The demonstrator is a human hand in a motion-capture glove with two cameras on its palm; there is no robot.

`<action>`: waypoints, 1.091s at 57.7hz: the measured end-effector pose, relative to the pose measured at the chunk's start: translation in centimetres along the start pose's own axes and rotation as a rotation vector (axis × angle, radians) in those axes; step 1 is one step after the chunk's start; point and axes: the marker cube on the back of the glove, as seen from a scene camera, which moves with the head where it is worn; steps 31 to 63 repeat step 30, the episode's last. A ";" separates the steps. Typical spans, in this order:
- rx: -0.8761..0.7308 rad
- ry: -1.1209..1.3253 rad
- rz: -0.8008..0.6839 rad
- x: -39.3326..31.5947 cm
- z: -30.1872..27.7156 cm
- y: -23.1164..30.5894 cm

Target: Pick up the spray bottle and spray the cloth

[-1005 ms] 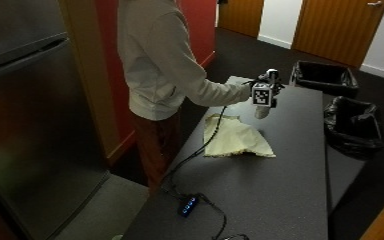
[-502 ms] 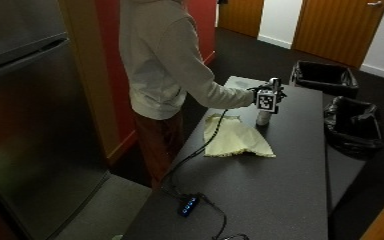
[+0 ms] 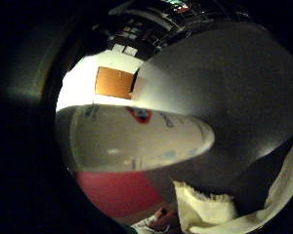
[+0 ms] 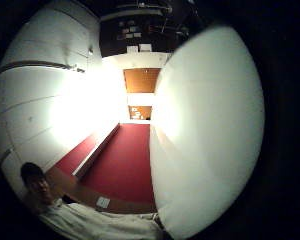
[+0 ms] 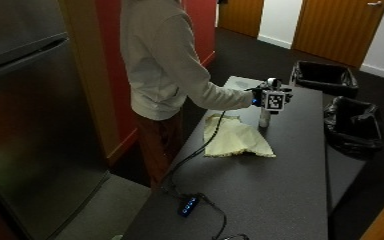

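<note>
Change: right hand (image 5: 266, 98) lower than a second ago, now down at the spray bottle (image 5: 265, 118) instead of raised above it.
Right hand: gloved, at the bottle's upper part; whether the fingers are curled round it, cannot tell.
Spray bottle: white, upright on the dark table (image 5: 272, 175), just right of the cloth; close against the palm in both palm views.
Cloth (image 5: 233, 139): pale yellow, flat on the table, near the left edge.
Bins (image 5: 352, 125): two, black-lined, right of the table.
</note>
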 end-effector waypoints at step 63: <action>0.021 0.029 -0.060 -3.7 -6.9 4.1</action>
